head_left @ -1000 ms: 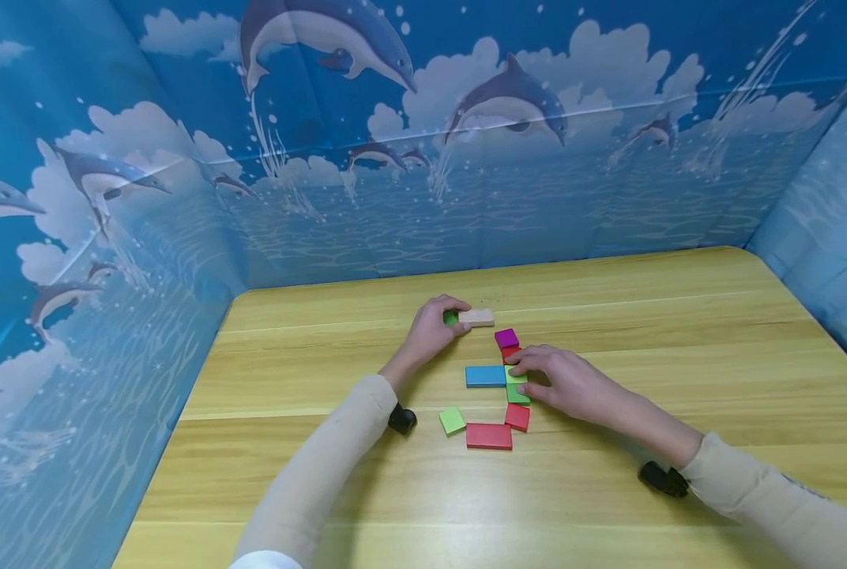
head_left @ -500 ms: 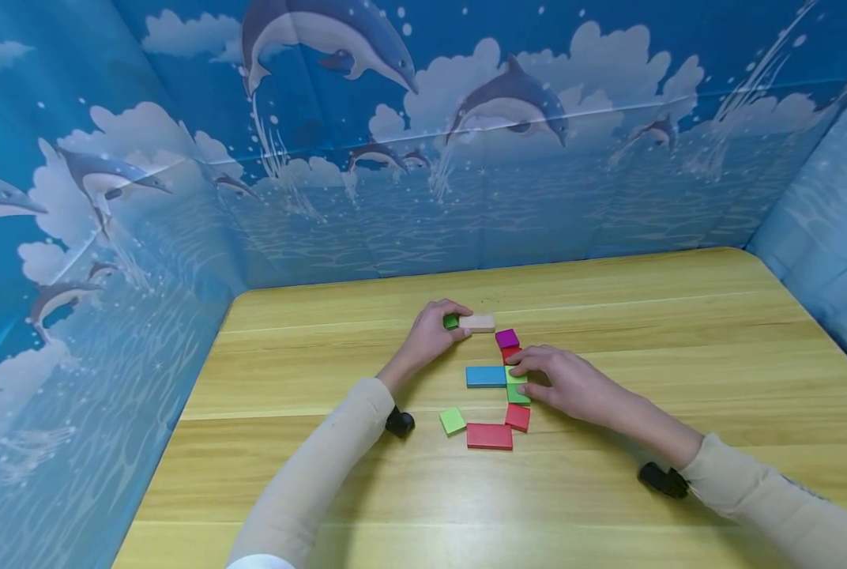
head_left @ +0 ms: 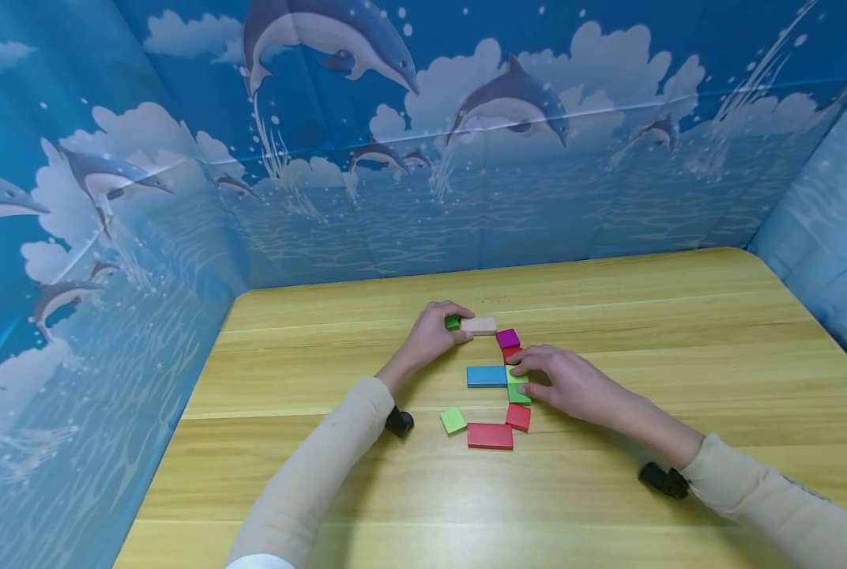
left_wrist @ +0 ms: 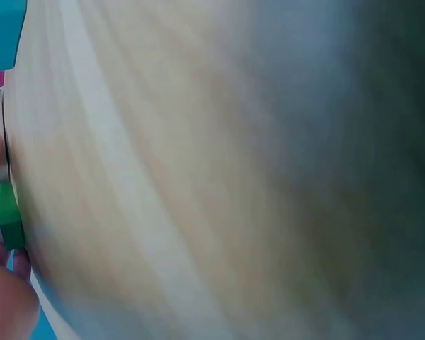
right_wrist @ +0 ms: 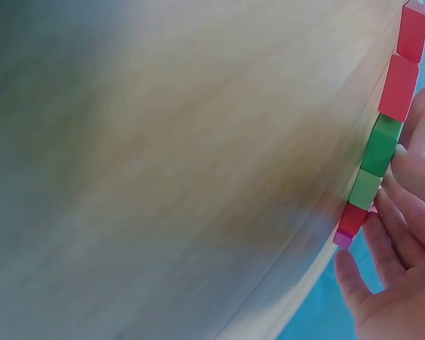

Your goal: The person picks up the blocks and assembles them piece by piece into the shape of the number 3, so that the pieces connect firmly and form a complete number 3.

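In the head view my left hand (head_left: pixel 429 333) pinches the left end of a pale wooden block (head_left: pixel 479 325) between thumb and finger. A green cube (head_left: pixel 452 322) sits in the curve of that hand, against the block's end. My right hand (head_left: pixel 569 382) rests its fingertips on a column of blocks, at the lime block (head_left: pixel 515 374) and the green block (head_left: pixel 519 394). The right wrist view shows those fingers loosely extended along the side of the green block (right_wrist: pixel 383 145). Beyond them are a red block (head_left: pixel 510 356) and a purple block (head_left: pixel 508 338).
A blue block (head_left: pixel 486 377) joins the column from the left. Nearer me lie a small red block (head_left: pixel 518 416), a longer red block (head_left: pixel 490 435) and a tilted lime square block (head_left: pixel 453 420). The wooden table (head_left: pixel 288 332) is bordered by a dolphin-print curtain (head_left: pixel 367 229).
My left hand has drawn the pale block and green cube slightly toward me, nearer the purple block's level. The right hand and the other blocks have stayed in place.
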